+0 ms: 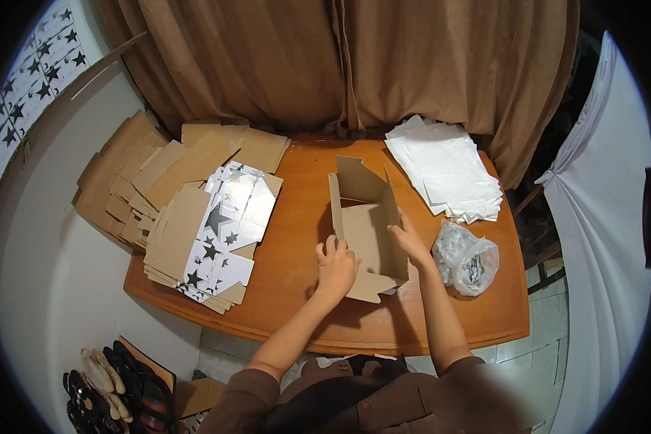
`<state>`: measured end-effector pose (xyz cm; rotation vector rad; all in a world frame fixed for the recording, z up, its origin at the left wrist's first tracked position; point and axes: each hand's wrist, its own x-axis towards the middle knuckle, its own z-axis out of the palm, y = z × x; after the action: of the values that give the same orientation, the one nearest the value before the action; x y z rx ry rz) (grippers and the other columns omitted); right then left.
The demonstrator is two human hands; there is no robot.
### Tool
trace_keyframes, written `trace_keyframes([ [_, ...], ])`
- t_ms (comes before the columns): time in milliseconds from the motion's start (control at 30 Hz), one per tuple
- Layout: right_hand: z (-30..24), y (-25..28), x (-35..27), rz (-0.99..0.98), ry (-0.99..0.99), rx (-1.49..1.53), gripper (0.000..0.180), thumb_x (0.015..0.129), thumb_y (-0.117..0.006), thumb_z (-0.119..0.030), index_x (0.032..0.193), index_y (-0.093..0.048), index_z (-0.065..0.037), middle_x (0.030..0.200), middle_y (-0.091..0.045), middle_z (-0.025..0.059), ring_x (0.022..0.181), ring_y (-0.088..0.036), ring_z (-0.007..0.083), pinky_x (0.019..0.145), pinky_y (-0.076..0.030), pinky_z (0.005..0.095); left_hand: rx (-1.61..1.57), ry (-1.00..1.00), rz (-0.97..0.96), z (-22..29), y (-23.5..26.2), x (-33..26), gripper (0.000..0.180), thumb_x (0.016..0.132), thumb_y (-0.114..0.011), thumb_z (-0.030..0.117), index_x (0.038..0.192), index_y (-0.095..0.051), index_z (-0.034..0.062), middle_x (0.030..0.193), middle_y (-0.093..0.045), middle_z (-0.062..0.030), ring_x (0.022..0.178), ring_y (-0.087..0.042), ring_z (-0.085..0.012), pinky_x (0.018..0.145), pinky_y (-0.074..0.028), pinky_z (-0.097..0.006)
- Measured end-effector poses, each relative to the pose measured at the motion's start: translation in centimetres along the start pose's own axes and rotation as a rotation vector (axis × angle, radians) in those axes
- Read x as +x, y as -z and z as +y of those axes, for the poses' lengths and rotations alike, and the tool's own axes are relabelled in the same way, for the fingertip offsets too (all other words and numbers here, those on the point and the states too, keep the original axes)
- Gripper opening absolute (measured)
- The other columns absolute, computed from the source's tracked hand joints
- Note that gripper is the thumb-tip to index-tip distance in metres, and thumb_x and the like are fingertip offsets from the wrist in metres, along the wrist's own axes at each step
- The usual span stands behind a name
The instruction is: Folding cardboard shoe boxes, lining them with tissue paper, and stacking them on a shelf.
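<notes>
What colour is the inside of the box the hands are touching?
The box is plain light brown inside, seen in the head view.

No text, label, brand, number or sign can be read on anything in this view

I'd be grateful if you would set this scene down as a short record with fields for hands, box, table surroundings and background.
Left hand: at the left wall of the cardboard box, fingers curled, grip unclear
Right hand: holding the box's right wall
Box state: partly folded, top open, near flap outward
Table: brown wood
Left of box: flat cardboard pieces, a white star-patterned piece on top
Right of box: white sheets; nearer, a clear plastic bag
Behind table: brown curtain
</notes>
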<state>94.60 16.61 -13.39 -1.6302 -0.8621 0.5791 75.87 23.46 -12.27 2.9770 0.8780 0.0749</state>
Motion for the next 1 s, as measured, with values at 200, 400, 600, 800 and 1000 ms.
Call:
trace_keyframes([
  [200,1.8,-0.8,-1.5,-0.132,0.01,-0.212,0.072,0.081,-0.052,-0.02,0.144,-0.02,-0.005,0.146,-0.017,0.0286,0.137,-0.014,0.0396,0.11,-0.016,0.041,0.197,0.048,0.431,-1.2,-3.1,0.2,0.054,0.078,-0.06,0.035,0.123,-0.053,0.0066,0.142,-0.034,-0.0097,0.137,-0.019,-0.0278,0.107,-0.008,-0.054],
  [400,2.8,-2.6,-2.9,-0.081,0.103,-0.758,0.072,0.079,-0.057,-0.032,0.143,-0.028,-0.016,0.145,-0.017,0.0285,0.134,-0.016,0.0464,0.107,-0.022,0.0505,-0.002,0.095,0.345,-1.2,-3.3,0.2,0.068,0.074,-0.062,0.037,0.132,-0.044,0.0045,0.148,-0.021,-0.0132,0.139,-0.011,-0.0332,0.108,-0.004,-0.057],
  [600,2.9,-3.8,-2.9,0.044,0.122,-0.952,0.069,0.077,-0.057,-0.031,0.14,-0.034,-0.017,0.144,-0.022,0.0266,0.132,-0.022,0.0455,0.102,-0.031,0.052,-0.064,0.129,0.351,-1.1,-3.8,-0.8,0.069,0.073,-0.06,0.031,0.133,-0.042,0.0021,0.147,-0.02,-0.0172,0.137,-0.009,-0.0404,0.108,-0.008,-0.057],
  [800,2.7,-4.7,-2.3,0.078,0.127,-1.018,0.066,0.078,-0.058,-0.03,0.139,-0.036,-0.02,0.143,-0.025,0.0259,0.127,-0.028,0.0492,0.098,-0.038,0.0502,-0.16,0.229,0.317,-1.1,-4.6,-3.1,0.07,0.071,-0.059,0.029,0.134,-0.041,0.0025,0.147,-0.02,-0.0192,0.134,-0.01,-0.046,0.106,-0.01,-0.059],
  [1000,1.9,-5.0,-2.7,0.039,0.093,-1.013,0.068,0.074,-0.058,-0.033,0.138,-0.038,-0.02,0.143,-0.027,0.0251,0.121,-0.034,0.0499,0.092,-0.043,0.0511,-0.196,0.248,0.273,-1.1,-4.1,-3.9,0.071,0.07,-0.058,0.028,0.135,-0.039,0.0038,0.147,-0.017,-0.0207,0.134,-0.006,-0.0492,0.104,-0.009,-0.063],
])
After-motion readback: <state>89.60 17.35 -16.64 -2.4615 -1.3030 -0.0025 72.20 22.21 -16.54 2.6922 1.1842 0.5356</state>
